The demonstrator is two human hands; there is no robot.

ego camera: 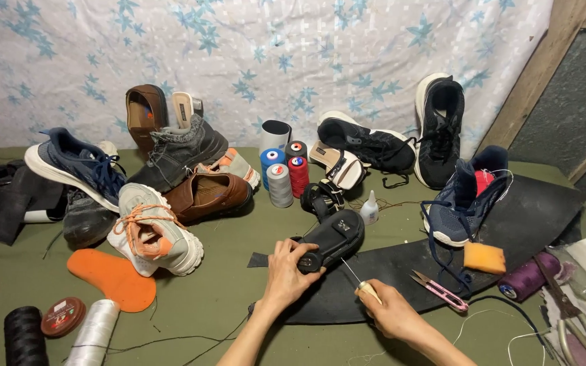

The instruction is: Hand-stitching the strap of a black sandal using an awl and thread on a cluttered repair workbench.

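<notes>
I'm gripping the black sandal [330,238] by its near end with my left hand [286,271], its length running up-right; my right hand [391,313] is pinching what looks like an awl [363,283]

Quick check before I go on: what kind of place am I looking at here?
Most likely a small shoe-repair workspace. Worn shoes are piled around a green work surface, with thread spools at the back, and the left hand steadies a black sandal while the right hand holds an awl.

A shoe-repair workshop; worn shoes [191,193], thread spools [281,184] and snips [440,290] crowd the green mat [225,298].
</notes>
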